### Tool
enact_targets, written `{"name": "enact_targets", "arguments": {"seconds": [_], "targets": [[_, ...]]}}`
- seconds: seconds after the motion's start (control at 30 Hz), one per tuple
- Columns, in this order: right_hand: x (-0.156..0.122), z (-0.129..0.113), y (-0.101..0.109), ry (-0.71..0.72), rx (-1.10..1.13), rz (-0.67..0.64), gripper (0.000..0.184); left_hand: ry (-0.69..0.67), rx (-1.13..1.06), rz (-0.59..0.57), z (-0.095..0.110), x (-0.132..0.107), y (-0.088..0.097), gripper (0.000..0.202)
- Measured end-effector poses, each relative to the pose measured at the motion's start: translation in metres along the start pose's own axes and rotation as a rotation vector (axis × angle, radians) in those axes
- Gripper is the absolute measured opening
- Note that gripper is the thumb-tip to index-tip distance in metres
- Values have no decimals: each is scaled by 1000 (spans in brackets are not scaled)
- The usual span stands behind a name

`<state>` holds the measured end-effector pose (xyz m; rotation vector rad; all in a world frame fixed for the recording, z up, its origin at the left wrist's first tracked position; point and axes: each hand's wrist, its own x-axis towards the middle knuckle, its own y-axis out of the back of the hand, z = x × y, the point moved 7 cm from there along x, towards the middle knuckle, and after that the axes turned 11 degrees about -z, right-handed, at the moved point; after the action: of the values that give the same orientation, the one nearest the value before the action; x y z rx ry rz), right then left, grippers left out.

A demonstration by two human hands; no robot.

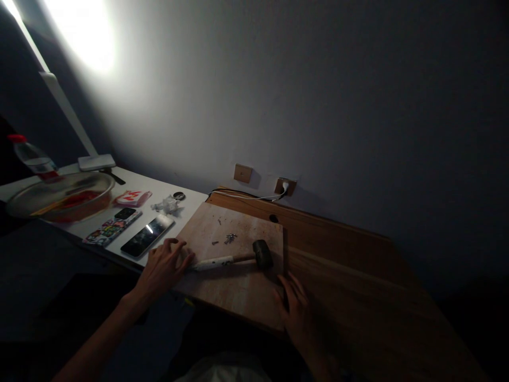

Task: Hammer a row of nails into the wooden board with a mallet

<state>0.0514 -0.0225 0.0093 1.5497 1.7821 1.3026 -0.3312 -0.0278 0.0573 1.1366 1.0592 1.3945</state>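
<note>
Black-headed mallet [243,258] with a white-and-brown handle [217,262] lying across a flat brown wooden board [238,292], small silvery metal pieces [230,239] (mostly heaped) beyond it, left hand [169,260] unclenched near the handle's left end, right hand [295,303] loosely spread at the board's right edge

A wooden board [246,292] lies on the brown tabletop [350,286], which stretches to three o'clock. A hammer [243,257] and little metal bits [230,239] lie on the board. At ten o'clock, a white tabletop [162,188] holds a bowl [95,207] and phone [147,236].
</note>
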Motion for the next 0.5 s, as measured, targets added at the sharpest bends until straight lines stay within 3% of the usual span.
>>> {"name": "enact_targets", "arguments": {"seconds": [0.1,0.3,0.4,0.5], "targets": [[-14,32,16,-83,-24,100,60,-114,-37,-10,27,-7,-3,43],[-54,99,54,-290,-81,109,69,-346,-123,-142,75,-16,-11,31],[-66,102,73,-283,-77,209,67,-401,-129,-107,99,-1,-18,30],[-68,75,78,-220,-43,257,56,-536,-168,-90,133,27,-36,43]]}}
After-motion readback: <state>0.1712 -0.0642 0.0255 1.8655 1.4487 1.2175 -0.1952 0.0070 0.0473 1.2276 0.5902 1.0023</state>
